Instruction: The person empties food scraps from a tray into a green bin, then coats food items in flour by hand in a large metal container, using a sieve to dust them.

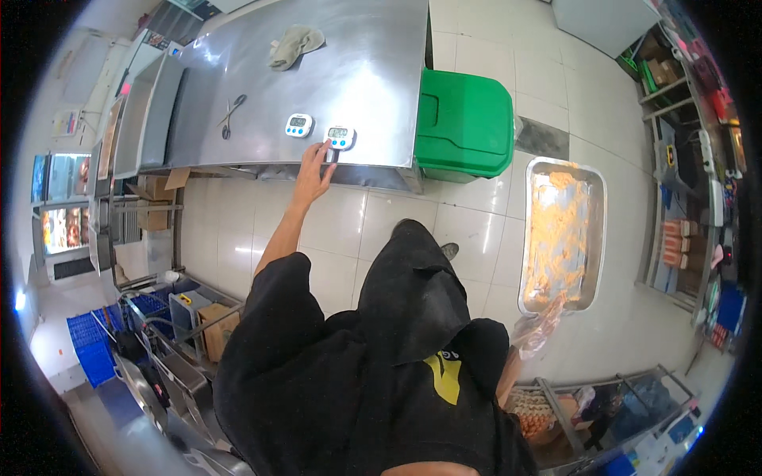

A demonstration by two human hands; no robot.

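Observation:
At the front edge of the steel table (222,63), my left hand (316,168) touches a white timer (340,138) with a fingertip, fingers apart. A second white timer (298,124) lies to its left, scissors (231,116) farther left, and a folded cloth (294,46) toward the back. My right hand (533,333), in a clear plastic glove, grips the near end of a metal tray (601,230) smeared with orange-yellow residue, held out at my right over the tiled floor.
A green lidded bin (464,123) adjoins the table's right side. Metal shelving (663,91) with goods runs along the right. Blue crates (89,349) and racks with pans are at lower left. Another rack (559,416) is behind my right hand. Tiled floor (373,222) lies between me and the table.

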